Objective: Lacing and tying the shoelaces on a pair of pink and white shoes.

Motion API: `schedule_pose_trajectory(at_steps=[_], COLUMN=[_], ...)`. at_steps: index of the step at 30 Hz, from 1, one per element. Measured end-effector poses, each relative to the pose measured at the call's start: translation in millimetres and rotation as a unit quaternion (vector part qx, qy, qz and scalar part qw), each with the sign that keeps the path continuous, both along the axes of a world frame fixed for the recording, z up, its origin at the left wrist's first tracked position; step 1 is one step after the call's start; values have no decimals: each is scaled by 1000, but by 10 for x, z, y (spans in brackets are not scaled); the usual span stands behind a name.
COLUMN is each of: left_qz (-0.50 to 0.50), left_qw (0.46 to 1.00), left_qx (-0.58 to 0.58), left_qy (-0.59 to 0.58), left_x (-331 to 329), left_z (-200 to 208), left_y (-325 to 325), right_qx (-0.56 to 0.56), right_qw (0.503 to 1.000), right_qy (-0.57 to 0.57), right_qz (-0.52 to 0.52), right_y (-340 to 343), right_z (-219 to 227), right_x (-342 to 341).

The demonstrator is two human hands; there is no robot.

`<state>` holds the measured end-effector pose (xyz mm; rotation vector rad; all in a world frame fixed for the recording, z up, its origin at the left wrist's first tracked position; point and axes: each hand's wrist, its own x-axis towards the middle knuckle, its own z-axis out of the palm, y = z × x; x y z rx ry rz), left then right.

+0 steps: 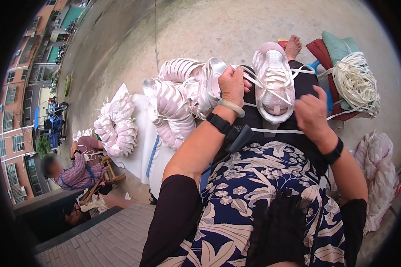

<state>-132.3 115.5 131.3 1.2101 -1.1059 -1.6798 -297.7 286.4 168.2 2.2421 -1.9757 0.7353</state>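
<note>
A pale pink and white shoe (275,82) rests on my lap, its toe pointing away from me and white laces crossing its front. My left hand (233,87), to its left, is closed in a pinch on a white shoelace (250,76) that runs to the shoe's eyelets. On the other side my right hand (314,115) is closed with the thumb side up. A white lace stretches across my lap towards this hand, and its fingers hide what they hold. Several curved stacks of similar pink and white shoe pieces (169,113) lie just left of my left hand.
A large bundle of white laces (357,82) sits on green and dark red cloth at the right. More shoe pieces (378,173) are piled below it. A white sheet (140,129) lies on the left ground, where another person (78,171) sits beside a ring-shaped stack (116,127).
</note>
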Motion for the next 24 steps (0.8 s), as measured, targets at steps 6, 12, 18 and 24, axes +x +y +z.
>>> schedule_pose_trajectory(at_steps=[6,12,18,24], left_qz=[53,-65,-127,-139], left_qw=[999,995,956,962], left_qx=[4,-79,-220,-179], left_qy=[-6,-7,-145,-152], left_x=[54,-100,-42,32], left_z=[26,-133,-318,-250], left_y=[-154,262,309,279], right_qx=[-2,-46,-17,70], right_qw=[992,967,957,975], right_qy=[-49,37,-25,-117], right_qz=[-116,-249,-287,-174], right_y=[892,1725,2086,1408], right_z=[2,-91,-227,-327], right_x=[-483,-1085,-1261,-849])
